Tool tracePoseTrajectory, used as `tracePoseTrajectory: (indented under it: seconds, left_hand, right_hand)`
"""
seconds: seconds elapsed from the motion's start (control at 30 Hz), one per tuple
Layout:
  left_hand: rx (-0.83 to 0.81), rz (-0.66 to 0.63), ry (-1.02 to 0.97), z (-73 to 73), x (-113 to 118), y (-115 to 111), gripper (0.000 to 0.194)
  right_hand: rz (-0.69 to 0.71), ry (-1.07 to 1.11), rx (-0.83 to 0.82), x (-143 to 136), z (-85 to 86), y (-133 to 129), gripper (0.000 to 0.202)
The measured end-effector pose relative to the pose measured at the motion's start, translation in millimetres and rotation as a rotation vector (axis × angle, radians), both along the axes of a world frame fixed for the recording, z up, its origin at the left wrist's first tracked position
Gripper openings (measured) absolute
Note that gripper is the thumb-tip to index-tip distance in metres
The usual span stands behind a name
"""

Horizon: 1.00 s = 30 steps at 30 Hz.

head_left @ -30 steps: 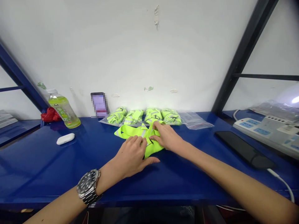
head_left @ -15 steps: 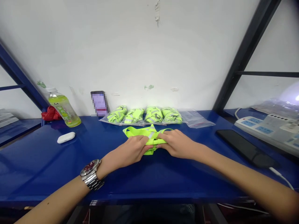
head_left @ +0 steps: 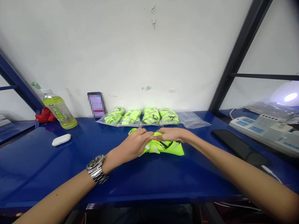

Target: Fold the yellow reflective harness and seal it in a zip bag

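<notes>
A neon yellow reflective vest (head_left: 163,148) lies bunched on the blue table (head_left: 149,177) in the middle. My left hand (head_left: 134,144), with a steel watch on its wrist, grips the vest's left part. My right hand (head_left: 171,134) pinches the vest's upper edge, and the fingertips of both hands meet there. Behind them, against the white wall, a row of several bagged folded vests (head_left: 140,116) lies in clear plastic bags.
A green drink bottle (head_left: 58,109) leans at the back left beside a red cloth (head_left: 45,115), with a white earbud case (head_left: 61,139) in front. A phone (head_left: 96,104) stands against the wall. An empty clear bag (head_left: 192,119), a black phone (head_left: 240,149) and a power strip (head_left: 263,132) lie to the right.
The vest went from a spread strip to a tighter bundle. Both hands moved together over it, and its free end now lies to the right.
</notes>
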<state>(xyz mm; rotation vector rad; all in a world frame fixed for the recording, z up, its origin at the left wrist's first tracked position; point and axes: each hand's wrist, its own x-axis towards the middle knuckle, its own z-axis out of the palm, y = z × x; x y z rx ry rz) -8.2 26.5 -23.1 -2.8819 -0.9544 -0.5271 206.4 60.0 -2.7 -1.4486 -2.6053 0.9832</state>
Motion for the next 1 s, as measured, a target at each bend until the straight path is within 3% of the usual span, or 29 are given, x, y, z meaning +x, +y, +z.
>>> tracePoseTrajectory:
  seconds: [0.13, 0.27, 0.33, 0.4, 0.5, 0.57, 0.67, 0.8, 0.9, 1.0]
  left_hand:
    - [0.025, 0.010, 0.155, 5.9, -1, -18, 0.052]
    - [0.086, 0.015, 0.212, 2.1, -1, -13, 0.046]
    - [0.074, 0.021, 0.217, 1.0, -1, -7, 0.041]
    - [0.044, 0.027, 0.207, 1.7, -1, -3, 0.038]
    - [-0.012, 0.033, 0.185, 6.0, -1, 2, 0.037]
    - [-0.065, 0.046, 0.162, 11.2, 0, 4, 0.037]
    - [-0.204, 0.089, 0.088, 20.0, 3, 7, 0.039]
    - [-0.338, 0.120, -0.073, 18.2, 5, 12, 0.043]
    - [-0.187, 0.137, -0.059, 1.6, 6, 19, 0.036]
    - [0.015, 0.166, -0.006, -15.5, 6, 25, 0.035]
  right_hand:
    - [-0.119, -0.070, 0.193, -6, 4.6, -9, 0.045]
    - [-0.283, -0.080, 0.682, -3, 2.1, -23, 0.048]
    - [-0.189, -0.024, 0.852, 0, -2.1, -33, 0.046]
    - [0.003, -0.004, 0.931, 4, -8.2, -42, 0.051]
    - [0.170, -0.123, 1.022, 5, -18.6, -49, 0.062]
    - [0.164, -0.202, 1.015, 5, -21.8, -45, 0.050]
    - [0.106, -0.197, 0.876, 7, -15.3, -33, 0.036]
    - [0.120, -0.088, 0.612, 9, 0.0, -16, 0.051]
    - [0.068, -0.116, 0.514, 2, -2.2, -12, 0.056]
    - [-0.115, -0.240, 0.647, -9, -14.4, -20, 0.048]
